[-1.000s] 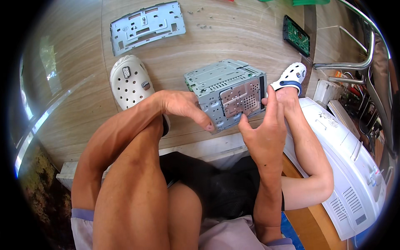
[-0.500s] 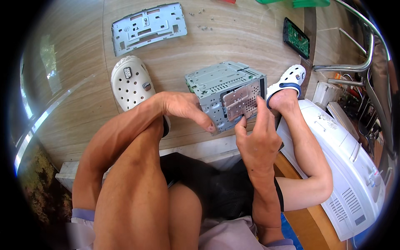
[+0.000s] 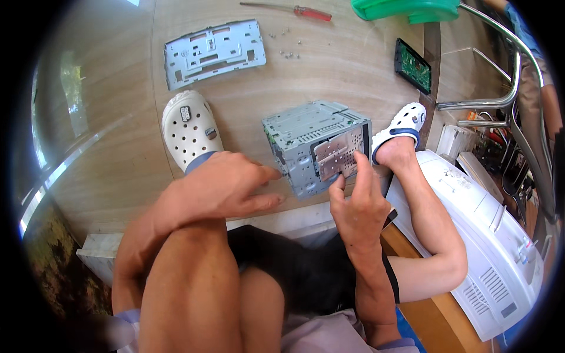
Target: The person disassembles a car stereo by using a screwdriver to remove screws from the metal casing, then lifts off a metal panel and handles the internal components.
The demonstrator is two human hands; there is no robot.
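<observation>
A boxy, grey metal-cased car stereo unit (image 3: 318,126) stands at the centre of the floor between my feet. A shiny perforated metal plate (image 3: 335,156) covers part of the side facing me. My right hand (image 3: 362,203) is at this plate, thumb at its lower edge and index finger by its right end, gripping the unit there; the other fingers are partly hidden. My left hand (image 3: 229,185) is off the unit, just left of it, with fingers and thumb apart and nothing in them. The left forearm passes over my raised knee.
A flat metal bracket plate (image 3: 215,53) lies far left, with several small screws (image 3: 289,55) beside it. Behind lies a red-handled screwdriver (image 3: 312,13). A black panel with a green circuit board (image 3: 415,66) is far right, near a chrome-legged chair (image 3: 477,105). A white appliance casing (image 3: 465,235) stands right.
My left hand has let go of the unit's left side and drawn back toward my knee. The right hand stays at the plate. The view has tilted up slightly, showing the whole screwdriver.
</observation>
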